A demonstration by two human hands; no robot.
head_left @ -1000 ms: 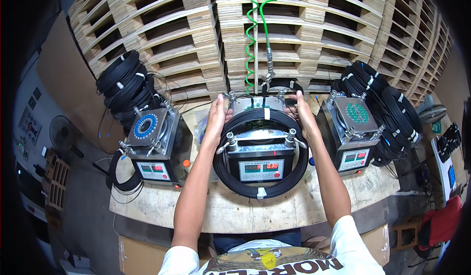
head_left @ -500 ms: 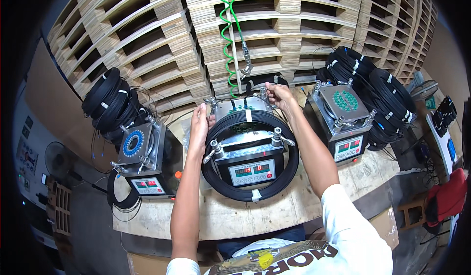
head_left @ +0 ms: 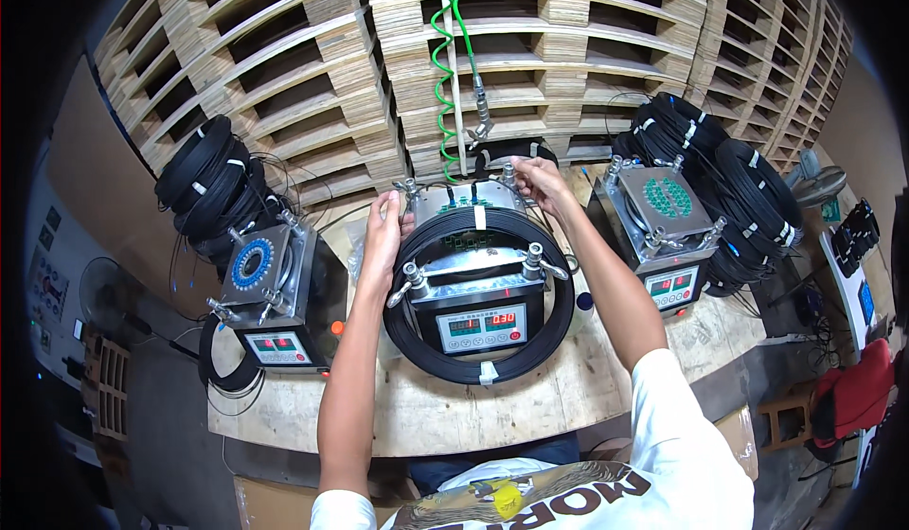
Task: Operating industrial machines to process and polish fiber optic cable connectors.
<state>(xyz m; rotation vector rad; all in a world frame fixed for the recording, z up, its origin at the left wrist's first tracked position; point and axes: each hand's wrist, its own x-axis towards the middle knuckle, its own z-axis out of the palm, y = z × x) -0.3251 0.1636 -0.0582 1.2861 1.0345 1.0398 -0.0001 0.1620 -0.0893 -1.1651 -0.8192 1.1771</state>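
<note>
So you've got that black cable coil [head_left: 479, 345] looped right round the middle metal box [head_left: 476, 284] on the wooden bench [head_left: 445, 407], sitting like a collar so the clamps stay reachable. Your left hand [head_left: 381, 237] rests loosely against the coil's left side, steadying it, while your right hand [head_left: 536, 182] pinches the back corner clamp knob [head_left: 508, 172], just below the hanging green coiled hose [head_left: 441, 66].

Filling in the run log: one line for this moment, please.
left hand: on cable coil | right hand: at rear clamp knob | middle machine
</note>
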